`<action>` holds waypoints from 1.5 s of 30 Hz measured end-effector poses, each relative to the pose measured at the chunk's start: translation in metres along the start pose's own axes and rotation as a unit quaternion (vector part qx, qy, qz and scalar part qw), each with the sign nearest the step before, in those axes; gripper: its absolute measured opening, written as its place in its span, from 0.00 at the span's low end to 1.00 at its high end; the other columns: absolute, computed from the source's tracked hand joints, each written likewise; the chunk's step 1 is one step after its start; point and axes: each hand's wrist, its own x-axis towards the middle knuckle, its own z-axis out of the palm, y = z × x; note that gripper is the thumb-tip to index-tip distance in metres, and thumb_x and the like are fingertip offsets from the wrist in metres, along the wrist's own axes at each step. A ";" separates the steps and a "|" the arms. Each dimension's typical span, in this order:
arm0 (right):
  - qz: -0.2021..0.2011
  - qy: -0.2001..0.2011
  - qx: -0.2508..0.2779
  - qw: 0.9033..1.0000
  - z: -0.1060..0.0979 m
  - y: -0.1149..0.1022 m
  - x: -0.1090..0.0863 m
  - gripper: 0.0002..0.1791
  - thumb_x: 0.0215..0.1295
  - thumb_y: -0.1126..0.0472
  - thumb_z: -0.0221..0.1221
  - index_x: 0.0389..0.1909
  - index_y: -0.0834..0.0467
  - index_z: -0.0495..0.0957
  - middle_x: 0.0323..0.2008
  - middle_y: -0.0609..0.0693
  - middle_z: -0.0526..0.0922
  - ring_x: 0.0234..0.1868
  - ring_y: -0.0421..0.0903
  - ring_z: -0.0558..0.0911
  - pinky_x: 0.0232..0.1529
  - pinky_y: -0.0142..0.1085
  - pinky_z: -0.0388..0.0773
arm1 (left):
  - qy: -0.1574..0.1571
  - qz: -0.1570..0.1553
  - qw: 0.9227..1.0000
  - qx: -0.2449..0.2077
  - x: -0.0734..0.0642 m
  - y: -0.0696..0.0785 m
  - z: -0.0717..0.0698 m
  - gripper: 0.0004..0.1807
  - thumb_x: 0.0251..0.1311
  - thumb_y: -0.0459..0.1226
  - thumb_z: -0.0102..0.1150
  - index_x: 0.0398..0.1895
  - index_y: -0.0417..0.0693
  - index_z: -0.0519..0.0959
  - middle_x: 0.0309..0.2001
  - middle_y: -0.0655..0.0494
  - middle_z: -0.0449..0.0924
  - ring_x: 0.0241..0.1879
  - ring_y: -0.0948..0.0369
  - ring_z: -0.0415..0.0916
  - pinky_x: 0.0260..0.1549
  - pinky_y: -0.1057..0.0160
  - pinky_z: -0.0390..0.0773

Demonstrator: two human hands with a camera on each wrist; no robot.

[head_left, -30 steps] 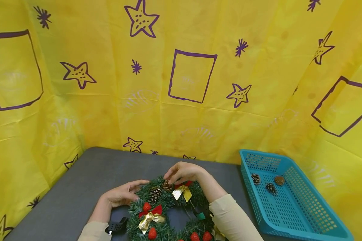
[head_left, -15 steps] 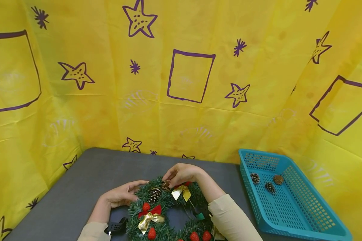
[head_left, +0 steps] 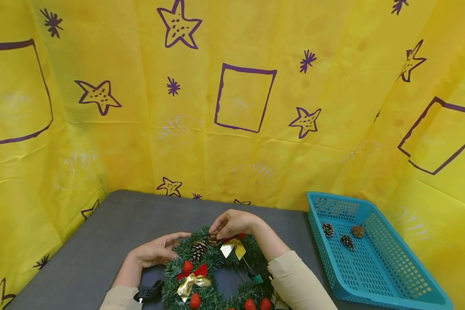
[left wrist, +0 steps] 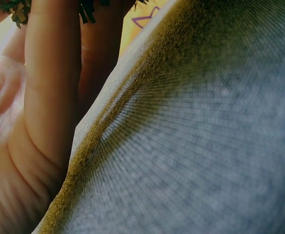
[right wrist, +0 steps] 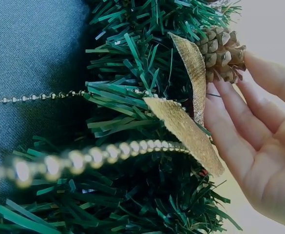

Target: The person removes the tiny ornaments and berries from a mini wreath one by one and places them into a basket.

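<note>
A green tinsel wreath (head_left: 172,275) lies at the table's near edge, partly out of the head view. My left hand (head_left: 155,250) holds its upper left rim, thumb on the near side; in the left wrist view only a little greenery shows past the fingers (left wrist: 52,83). At the wreath's top, my right hand (head_left: 234,221) pinches a brown pine cone (head_left: 214,238). The right wrist view shows fingertips touching this pine cone (right wrist: 222,53), next to a gold ribbon (right wrist: 188,129). Another pine cone (head_left: 199,249) sits on the wreath just left of it.
Red-and-gold bows (head_left: 193,283), red berries (head_left: 195,300) and a bead chain (right wrist: 93,157) decorate the wreath. To the right stands a blue basket (head_left: 387,267) with three pine cones (head_left: 347,242). A yellow curtain (head_left: 139,142) hangs behind the grey table (head_left: 100,241).
The head view has shifted very slightly. Both hands keep their places on the wreath, and the right fingers stay at the pine cone with barely any movement.
</note>
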 end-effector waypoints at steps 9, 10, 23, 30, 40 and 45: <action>0.001 0.005 0.006 1.000 -0.003 -0.001 0.000 0.14 0.64 0.69 0.62 0.50 0.63 0.83 0.48 0.54 0.85 0.39 0.40 0.82 0.45 0.36 0.83 | -0.003 0.002 1.000 -0.002 0.000 0.001 -0.001 0.31 0.70 0.32 0.51 0.70 0.72 0.63 0.75 0.25 0.18 0.18 0.73 0.61 0.26 0.70 0.69; 0.001 0.006 0.008 1.000 -0.004 -0.001 0.000 0.14 0.64 0.69 0.62 0.50 0.63 0.83 0.49 0.54 0.85 0.40 0.40 0.82 0.46 0.36 0.83 | -0.001 0.002 1.000 -0.002 0.000 0.001 -0.001 0.31 0.69 0.32 0.51 0.70 0.72 0.63 0.75 0.25 0.19 0.18 0.73 0.61 0.26 0.71 0.70; -0.009 0.006 0.050 0.999 -0.008 -0.005 -0.005 0.15 0.67 0.68 0.60 0.53 0.65 0.81 0.53 0.57 0.83 0.49 0.45 0.84 0.53 0.41 0.83 | 0.000 0.002 1.000 -0.002 0.000 0.002 -0.001 0.31 0.69 0.33 0.52 0.70 0.73 0.63 0.76 0.25 0.19 0.18 0.73 0.62 0.26 0.70 0.70; -0.019 0.002 0.060 0.998 -0.012 -0.005 -0.006 0.16 0.68 0.68 0.59 0.55 0.66 0.80 0.54 0.58 0.83 0.47 0.42 0.84 0.54 0.41 0.83 | 0.000 0.000 1.000 -0.003 0.000 0.000 -0.001 0.31 0.69 0.33 0.52 0.70 0.73 0.63 0.75 0.25 0.19 0.17 0.73 0.61 0.26 0.71 0.71; -0.033 0.009 0.060 0.998 -0.021 -0.003 -0.011 0.17 0.68 0.68 0.57 0.56 0.67 0.79 0.56 0.59 0.82 0.49 0.42 0.84 0.55 0.41 0.82 | -0.002 0.003 1.000 0.002 0.000 -0.001 0.000 0.31 0.70 0.33 0.52 0.71 0.71 0.62 0.75 0.25 0.21 0.15 0.72 0.60 0.24 0.71 0.71; -0.036 0.014 0.074 0.996 -0.031 -0.005 -0.016 0.17 0.69 0.68 0.57 0.57 0.67 0.78 0.58 0.59 0.80 0.50 0.42 0.83 0.57 0.41 0.81 | -0.007 0.008 1.000 0.005 0.000 -0.001 -0.001 0.32 0.70 0.33 0.51 0.71 0.72 0.61 0.75 0.25 0.18 0.15 0.73 0.60 0.25 0.71 0.71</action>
